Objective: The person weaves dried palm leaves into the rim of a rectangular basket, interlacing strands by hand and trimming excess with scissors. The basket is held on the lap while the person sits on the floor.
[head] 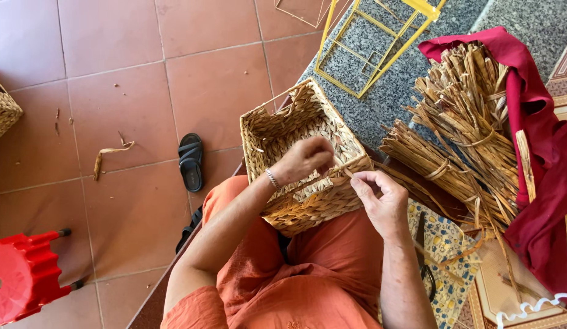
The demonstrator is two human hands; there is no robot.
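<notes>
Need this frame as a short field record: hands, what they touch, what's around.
left hand: over the basket rim, fingers pinched on a strand
right hand: at the rim's near corner, pinching the same strand
basket: woven, rectangular, resting on the lap, open side up
straw bundles: tied, lying on a red cloth to the right
wire frame: yellow, on the stone ledge
scissors: on the patterned mat by the right arm
floor: sandal, red stool

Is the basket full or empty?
Empty: the basket sits mouth-up on the lap, its woven inner walls bare; only the left hand reaches across it.
</notes>
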